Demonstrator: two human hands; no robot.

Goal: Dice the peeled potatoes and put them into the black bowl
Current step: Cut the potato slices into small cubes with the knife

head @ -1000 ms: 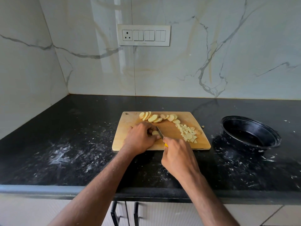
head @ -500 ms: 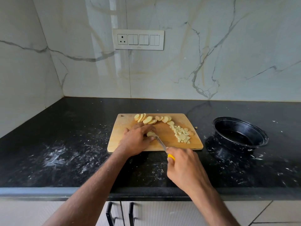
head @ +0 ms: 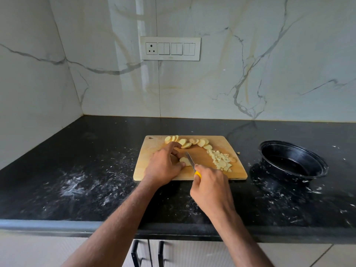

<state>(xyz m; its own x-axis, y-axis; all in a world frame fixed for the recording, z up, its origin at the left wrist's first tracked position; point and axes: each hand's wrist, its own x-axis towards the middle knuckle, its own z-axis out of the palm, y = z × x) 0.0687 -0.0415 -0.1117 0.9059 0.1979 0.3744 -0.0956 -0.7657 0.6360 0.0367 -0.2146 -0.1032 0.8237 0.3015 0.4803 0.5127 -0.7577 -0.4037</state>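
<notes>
Two hands work at the cutting board [head: 150, 166]: the left hand [head: 163, 164] curls its fingers over a small stack of potato slices [head: 184, 160], while the right hand [head: 210, 191] wraps round the yellow-handled knife [head: 190, 160]. Since a second ago the blade has drawn back toward the near edge, so another cut looks finished. Uncut slices [head: 192, 142] wait along the far edge, diced pieces [head: 220, 159] lie heaped to the right, and the black bowl [head: 292, 160] holds no potato.

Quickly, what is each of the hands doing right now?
Left hand: fingers curled on a potato slice, holding it on the cutting board.
Right hand: gripping the knife by its yellow handle.
</notes>
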